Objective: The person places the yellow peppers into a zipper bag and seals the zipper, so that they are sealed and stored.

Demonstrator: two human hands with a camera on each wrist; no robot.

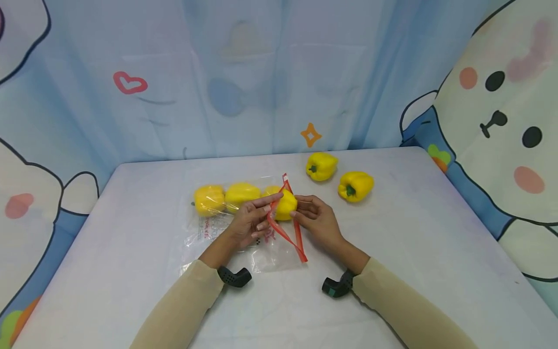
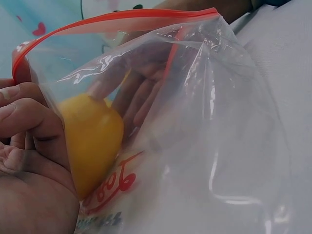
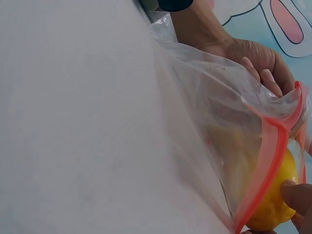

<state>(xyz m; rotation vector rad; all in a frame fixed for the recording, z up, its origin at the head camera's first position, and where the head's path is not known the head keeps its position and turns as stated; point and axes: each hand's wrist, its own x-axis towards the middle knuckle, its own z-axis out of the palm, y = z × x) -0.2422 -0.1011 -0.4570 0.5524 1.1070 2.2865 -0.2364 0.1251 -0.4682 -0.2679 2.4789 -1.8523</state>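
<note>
In the head view, you seemed to be partway through bagging: a glossy yellow bell pepper sat in the mouth of a clear plastic bag edged with a red zip strip, part of it behind the film and part outside the red edge. Your left hand had its fingers bent at that edge and seemed to steady it, while your right hand held the pepper's outer end between thumb and fingers, closed only as far as its girth allowed. Two bagged yellow peppers lay side by side deeper in, toward the left, and two loose yellow peppers waited on the white-covered tabletop, beyond the bag and to the right. In the left wrist view, the red edge arched wide above the pepper, and your left fingers were curled beside it, apparently pinching the film, though the exact grip was partly cut off; your right fingers showed blurred through the plastic. In the right wrist view, your right thumb pressed the pepper's side just past the strip, with most of that hand out of frame. The next move, I judged, called for keeping the mouth spread with the left hand and pushing the pepper fully past the strip, without snagging it, before letting go.
</note>
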